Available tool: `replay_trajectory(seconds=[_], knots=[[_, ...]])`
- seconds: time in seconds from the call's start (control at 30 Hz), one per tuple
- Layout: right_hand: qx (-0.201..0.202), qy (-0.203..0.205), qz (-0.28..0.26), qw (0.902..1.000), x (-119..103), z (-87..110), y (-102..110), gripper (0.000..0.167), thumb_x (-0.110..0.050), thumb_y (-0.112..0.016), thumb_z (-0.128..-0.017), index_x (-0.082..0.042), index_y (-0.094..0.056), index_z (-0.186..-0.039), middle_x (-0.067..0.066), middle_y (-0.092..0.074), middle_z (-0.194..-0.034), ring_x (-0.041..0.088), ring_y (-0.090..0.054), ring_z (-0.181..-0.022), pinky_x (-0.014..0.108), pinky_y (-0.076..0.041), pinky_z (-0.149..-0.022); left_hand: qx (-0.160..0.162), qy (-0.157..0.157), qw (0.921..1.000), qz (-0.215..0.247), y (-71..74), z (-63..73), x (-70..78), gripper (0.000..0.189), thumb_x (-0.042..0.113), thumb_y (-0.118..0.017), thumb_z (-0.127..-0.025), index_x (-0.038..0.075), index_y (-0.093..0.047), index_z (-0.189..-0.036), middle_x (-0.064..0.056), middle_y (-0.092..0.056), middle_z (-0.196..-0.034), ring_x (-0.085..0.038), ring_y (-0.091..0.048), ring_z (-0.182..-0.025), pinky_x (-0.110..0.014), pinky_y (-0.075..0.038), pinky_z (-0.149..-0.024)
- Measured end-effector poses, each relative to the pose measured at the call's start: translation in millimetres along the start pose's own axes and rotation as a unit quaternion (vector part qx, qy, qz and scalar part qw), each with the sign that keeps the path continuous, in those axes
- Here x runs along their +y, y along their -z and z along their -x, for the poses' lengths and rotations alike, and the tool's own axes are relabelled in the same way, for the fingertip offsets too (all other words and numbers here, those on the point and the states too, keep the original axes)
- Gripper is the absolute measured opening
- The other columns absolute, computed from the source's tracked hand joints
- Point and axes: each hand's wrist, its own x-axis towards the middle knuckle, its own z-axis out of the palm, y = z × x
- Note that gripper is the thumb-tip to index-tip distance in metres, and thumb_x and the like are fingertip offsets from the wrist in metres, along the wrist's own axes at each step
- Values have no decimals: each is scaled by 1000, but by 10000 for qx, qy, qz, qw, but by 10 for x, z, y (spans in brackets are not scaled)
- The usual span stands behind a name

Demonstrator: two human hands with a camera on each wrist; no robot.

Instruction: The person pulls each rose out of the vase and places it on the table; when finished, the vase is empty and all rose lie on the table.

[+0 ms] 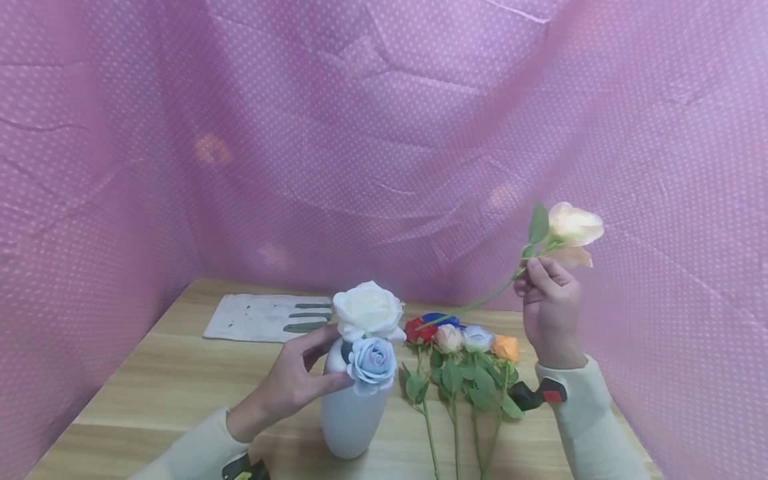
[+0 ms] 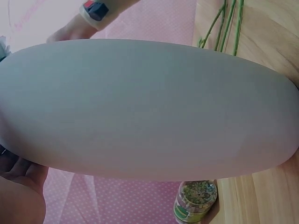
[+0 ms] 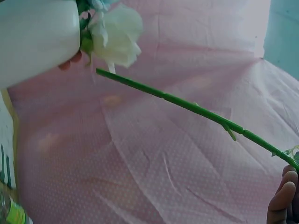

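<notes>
A white vase (image 1: 354,417) stands on the table with a white rose (image 1: 369,311) and a light blue rose (image 1: 372,365) in its mouth. My left hand (image 1: 294,373) grips the vase near its top, the thumb in front beside the blue rose and the fingers partly hidden behind. Up at the right, my right hand (image 1: 551,303) pinches the stem of a pale peach rose (image 1: 575,225) just below its bloom. Its bare green stem (image 3: 196,108) slants down toward the vase, and in the right wrist view its cut end shows close to the white rose.
Right of the vase lie a red rose (image 1: 420,331), a pale pink rose (image 1: 448,339), a pale blue rose (image 1: 477,338), an orange rose (image 1: 506,347) and a dark blue flower (image 1: 442,320). A white cloth (image 1: 252,317) lies back left. A jar (image 2: 196,200) stands beyond the vase. Pink dotted fabric surrounds the table.
</notes>
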Motion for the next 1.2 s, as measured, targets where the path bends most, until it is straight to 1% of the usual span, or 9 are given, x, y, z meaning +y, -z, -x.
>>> replay_trajectory(seconds=[0.2,0.3,0.4,0.57,0.7,0.87,0.97,1.13,1.2], knots=[[320,-160,531,9980,-264,32,327,12,7,-63,-94,5,-71,-87,10,-72,-78,14,-64,-58,18,-55,-52,151,187,9996,-143,-143,104,160,65,2,-81,-80,3,-55,-141,-18,-62,-139,-9,-60,-129,-24,-50,-111],[374,-285,980,9941,-338,61,508,14,7,-62,-95,3,-73,-87,8,-73,-79,13,-64,-60,17,-55,-54,132,186,9996,-189,-151,112,162,64,2,-80,-81,4,-56,-140,-17,-63,-138,-9,-61,-128,-25,-50,-111],[362,-444,1515,9868,-407,122,710,16,5,-62,-96,0,-74,-88,4,-74,-80,10,-64,-62,16,-56,-56,88,134,9997,-208,-162,112,157,64,2,-80,-81,4,-55,-140,-17,-64,-138,-10,-61,-128,-26,-51,-111],[416,-935,2123,9718,-464,239,1071,17,3,-62,-96,-4,-76,-90,-1,-74,-81,7,-65,-66,14,-56,-59,94,58,9997,-197,-162,123,152,64,1,-80,-81,2,-55,-140,-19,-63,-137,-10,-61,-127,-24,-50,-111],[548,-1352,2629,9537,-457,300,1336,15,-2,-64,-97,-8,-77,-92,-4,-74,-86,5,-64,-70,13,-56,-62,118,42,9997,-232,-161,133,152,65,1,-80,-81,3,-55,-141,-19,-63,-137,-10,-62,-127,-25,-51,-111],[844,-1865,3299,9216,-423,366,1593,12,-11,-69,-96,-16,-78,-90,-10,-74,-85,2,-61,-70,12,-55,-63,67,43,9997,-229,-156,140,140,66,1,-80,-81,5,-54,-142,-17,-63,-139,-12,-61,-128,-28,-51,-112],[949,-2138,3636,9017,-385,393,1705,11,-14,-70,-96,-18,-78,-89,-13,-73,-83,1,-61,-69,11,-56,-63,38,48,9998,-212,-153,139,138,66,1,-80,-82,6,-54,-142,-16,-62,-140,-12,-61,-129,-28,-51,-112],[876,-2549,4164,8683,-309,442,1829,9,-22,-68,-98,-19,-76,-94,-16,-69,-87,0,-60,-74,11,-56,-68,40,16,9998,-194,-147,131,147,66,0,-80,-81,6,-55,-142,-16,-63,-139,-12,-61,-129,-28,-51,-112],[931,-2687,4276,8581,-281,462,1862,9,-24,-69,-97,-22,-76,-92,-16,-68,-85,-1,-60,-74,11,-56,-71,45,15,9998,-197,-143,124,153,66,0,-80,-81,6,-55,-141,-16,-63,-139,-12,-61,-129,-29,-51,-112]])
